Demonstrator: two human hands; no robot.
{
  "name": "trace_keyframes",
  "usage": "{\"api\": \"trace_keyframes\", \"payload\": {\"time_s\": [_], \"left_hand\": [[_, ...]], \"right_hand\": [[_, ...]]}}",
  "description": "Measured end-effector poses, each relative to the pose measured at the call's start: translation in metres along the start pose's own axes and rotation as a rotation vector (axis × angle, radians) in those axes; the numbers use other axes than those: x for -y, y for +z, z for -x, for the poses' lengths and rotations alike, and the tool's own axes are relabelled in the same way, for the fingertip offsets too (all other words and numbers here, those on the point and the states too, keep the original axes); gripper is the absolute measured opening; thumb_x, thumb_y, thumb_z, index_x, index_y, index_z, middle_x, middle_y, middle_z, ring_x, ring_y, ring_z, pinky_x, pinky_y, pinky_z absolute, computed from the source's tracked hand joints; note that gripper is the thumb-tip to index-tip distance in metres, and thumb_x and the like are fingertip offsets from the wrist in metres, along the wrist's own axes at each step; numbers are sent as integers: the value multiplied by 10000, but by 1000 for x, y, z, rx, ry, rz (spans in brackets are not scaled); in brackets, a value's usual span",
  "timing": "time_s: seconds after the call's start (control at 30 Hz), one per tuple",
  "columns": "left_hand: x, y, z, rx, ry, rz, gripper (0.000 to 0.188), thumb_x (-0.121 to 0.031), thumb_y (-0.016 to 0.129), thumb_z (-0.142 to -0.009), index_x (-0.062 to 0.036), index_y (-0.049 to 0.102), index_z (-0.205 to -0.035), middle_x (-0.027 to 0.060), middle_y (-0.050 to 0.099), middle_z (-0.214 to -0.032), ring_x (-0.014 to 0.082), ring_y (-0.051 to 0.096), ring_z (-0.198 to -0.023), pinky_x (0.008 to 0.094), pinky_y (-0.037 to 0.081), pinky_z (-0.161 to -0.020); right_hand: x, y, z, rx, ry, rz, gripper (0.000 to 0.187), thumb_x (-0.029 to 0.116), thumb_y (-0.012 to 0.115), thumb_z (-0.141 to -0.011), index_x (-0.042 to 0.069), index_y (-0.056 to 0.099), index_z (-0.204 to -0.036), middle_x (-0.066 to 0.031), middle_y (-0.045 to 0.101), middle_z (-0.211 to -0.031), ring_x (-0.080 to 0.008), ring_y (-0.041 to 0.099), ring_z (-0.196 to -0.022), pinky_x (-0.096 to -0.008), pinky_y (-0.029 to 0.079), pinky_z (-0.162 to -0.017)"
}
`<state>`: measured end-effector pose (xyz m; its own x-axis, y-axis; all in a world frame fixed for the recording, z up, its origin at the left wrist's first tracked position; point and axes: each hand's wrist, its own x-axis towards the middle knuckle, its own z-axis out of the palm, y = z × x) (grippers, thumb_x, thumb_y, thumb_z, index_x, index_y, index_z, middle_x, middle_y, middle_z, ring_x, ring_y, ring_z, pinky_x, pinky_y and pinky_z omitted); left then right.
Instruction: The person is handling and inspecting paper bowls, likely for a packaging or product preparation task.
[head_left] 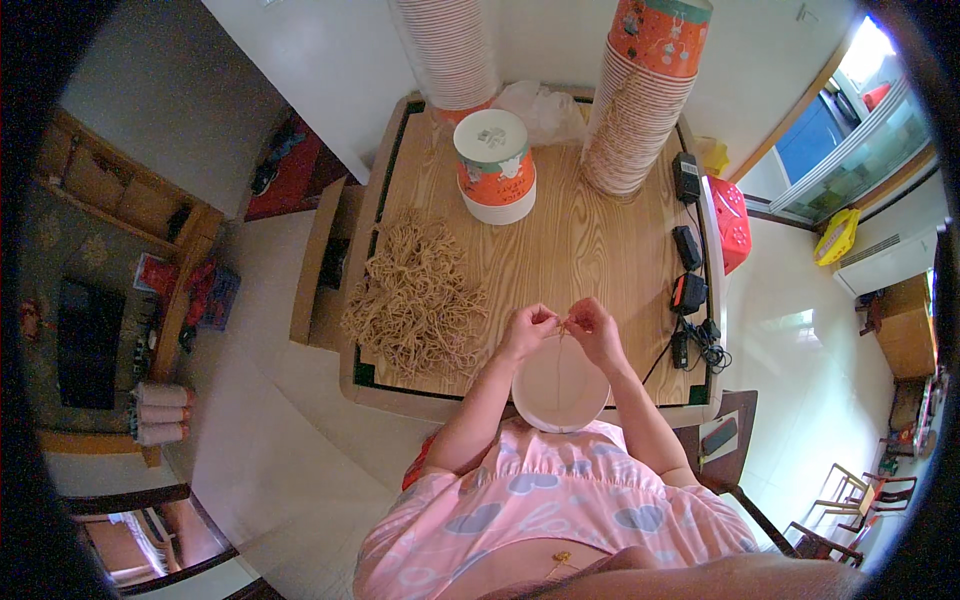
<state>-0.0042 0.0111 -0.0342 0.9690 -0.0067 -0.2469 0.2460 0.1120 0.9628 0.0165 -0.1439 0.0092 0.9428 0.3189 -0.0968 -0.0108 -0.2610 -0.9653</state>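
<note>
A white paper bucket (561, 391) sits at the table's near edge against my body, its open mouth facing up. At its far rim, my left hand (534, 328) and my right hand (594, 332) are close together, fingertips pinched. Between them is a thin tan cord (560, 365), which runs down across the bucket's mouth; its exact ends are hidden by my fingers. A big tangled heap of similar tan cords (415, 295) lies to the left of my left hand. Beyond my hands, a short upside-down stack of orange and white printed paper buckets (497, 180) stands on the wood-grain table (560, 250).
Tall nested bucket stacks stand at the back left (448, 55) and back right (640, 125), with a clear plastic bag (543, 112) between. Black power adapters (687, 295) and cables line the right edge. A red plastic stool (730, 222) and a cardboard box (325, 265) flank the table.
</note>
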Motion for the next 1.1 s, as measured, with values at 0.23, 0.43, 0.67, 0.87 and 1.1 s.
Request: {"api": "trace_keyframes", "payload": {"time_s": [0.23,0.43,0.67,0.87,1.1], "left_hand": [[-6,3,2,-40,-24,-37,33,-41,587,-776,-11,599,-782,29,606,-736,97,560,-679,229,460,-637],[-7,4,5,-76,-16,-76,58,-29,591,-763,-9,618,-811,29,619,-754,89,564,-667,231,463,-620],[-26,12,19,-19,89,-289,119,-75,617,-742,-8,634,-839,66,638,-721,96,589,-649,235,468,-598],[-10,13,13,-189,106,-188,71,-8,612,-734,-23,601,-802,24,612,-719,91,567,-657,222,463,-602],[-10,11,12,-176,119,-292,59,-6,624,-726,-17,594,-776,40,618,-723,100,569,-662,236,467,-607]], "right_hand": [[4,2,0,-16,-30,-66,268,-57,592,-727,36,417,-907,-48,548,-727,-92,537,-669,-210,444,-578],[8,3,1,-21,-48,-33,270,-59,598,-721,36,417,-896,-52,550,-721,-91,538,-658,-214,446,-561],[1,0,1,-75,-29,26,260,-54,602,-719,38,427,-889,-52,555,-726,-90,546,-670,-216,453,-572],[8,1,3,-44,-12,13,268,-47,601,-722,34,431,-912,-61,576,-732,-95,552,-674,-217,455,-589],[5,1,4,-35,-15,-15,271,-47,582,-710,56,445,-920,-46,586,-715,-105,545,-650,-240,442,-575]]}}
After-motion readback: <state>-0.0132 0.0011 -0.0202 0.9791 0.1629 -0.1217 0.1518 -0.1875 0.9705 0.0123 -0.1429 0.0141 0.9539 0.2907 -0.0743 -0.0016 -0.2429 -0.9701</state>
